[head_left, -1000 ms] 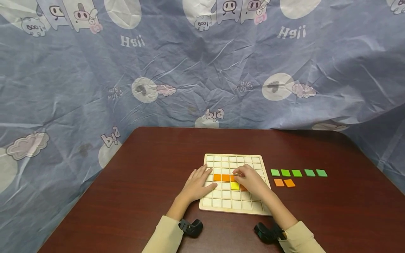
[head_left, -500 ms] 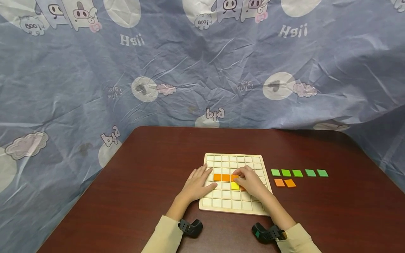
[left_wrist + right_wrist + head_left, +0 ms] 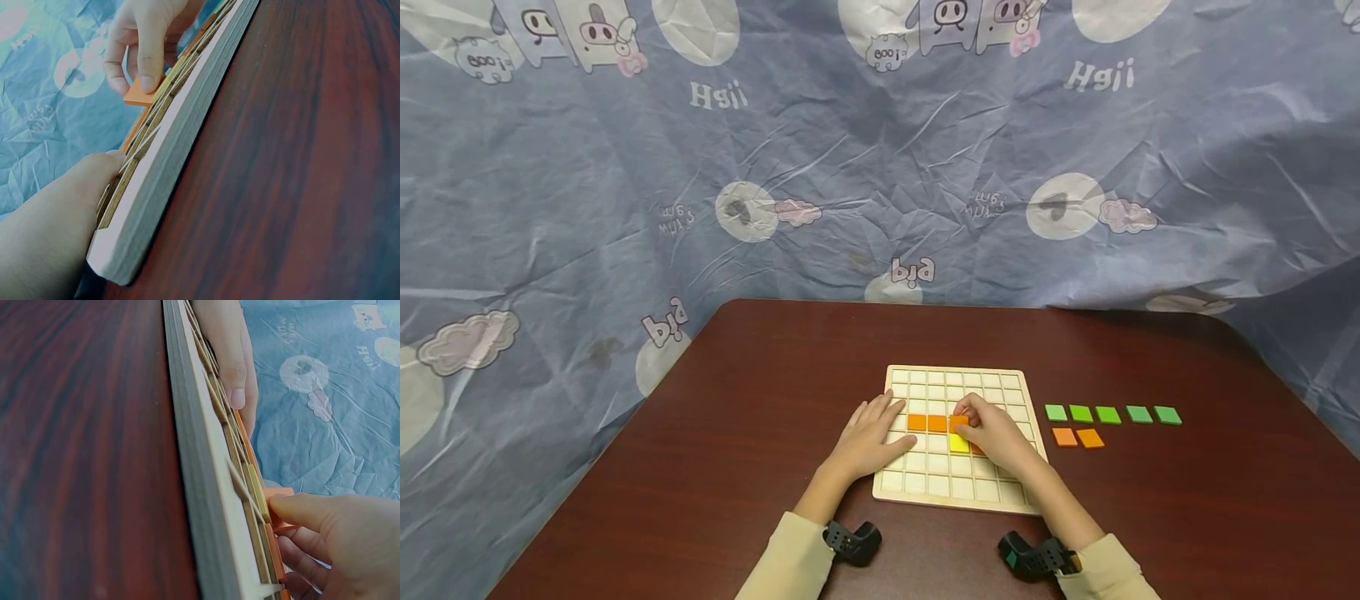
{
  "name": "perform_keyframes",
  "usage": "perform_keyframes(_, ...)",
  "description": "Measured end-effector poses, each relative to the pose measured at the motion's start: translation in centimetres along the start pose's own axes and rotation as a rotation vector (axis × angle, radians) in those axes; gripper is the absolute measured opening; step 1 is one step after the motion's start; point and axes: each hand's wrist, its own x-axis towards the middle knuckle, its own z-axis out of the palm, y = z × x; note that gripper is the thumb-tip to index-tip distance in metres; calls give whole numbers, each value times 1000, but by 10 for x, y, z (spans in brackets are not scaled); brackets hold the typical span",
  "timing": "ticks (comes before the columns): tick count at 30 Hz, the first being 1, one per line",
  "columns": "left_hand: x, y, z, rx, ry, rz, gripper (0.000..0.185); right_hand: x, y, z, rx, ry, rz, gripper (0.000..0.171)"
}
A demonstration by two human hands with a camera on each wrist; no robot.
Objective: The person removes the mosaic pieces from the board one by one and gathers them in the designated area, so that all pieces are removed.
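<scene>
I have an orange tile (image 3: pixel 958 422) pinched in the right hand (image 3: pixel 995 435), thumb and fingertips closed down to its thickness; both wrist views show it tilted and standing proud of the grid. From that grip it lies to the left, just past the thumb tip, and being square it gives me no long axis to line up. What counts, I judge, is its tilt against the cell at the right end of the two orange tiles (image 3: pixel 937 424), a row running between the board's (image 3: pixel 925 501) left and right edges. The yellow tile (image 3: pixel 959 444) sits just on the near-edge side. My left hand (image 3: pixel 867 437), farther off, lies spread over the board's left edge, gripping nothing. Loose green tiles (image 3: pixel 1081 414) lie on the desk (image 3: pixel 775 375), beyond the board's right edge.
</scene>
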Motion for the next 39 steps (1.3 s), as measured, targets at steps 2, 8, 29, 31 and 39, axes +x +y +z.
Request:
perform_keyframes(2, 0, 0, 0, 4, 4, 1, 66, 0, -1, -1, 4, -6, 0, 14)
perform_keyframes(8, 0, 0, 0, 13, -3, 9, 66, -3, -5, -10, 38, -4, 21, 15)
perform_keyframes(29, 1, 0, 0, 6, -3, 10, 65, -25, 16, -72, 21, 64, 8, 23)
perform_keyframes(31, 1, 0, -1, 3, -3, 10, 65, -29, 22, -78, 14, 67, 21, 24)
perform_keyframes(39, 1, -2, 0, 11, -7, 10, 66, -47, 48, -99, -80, 112, 78, 34)
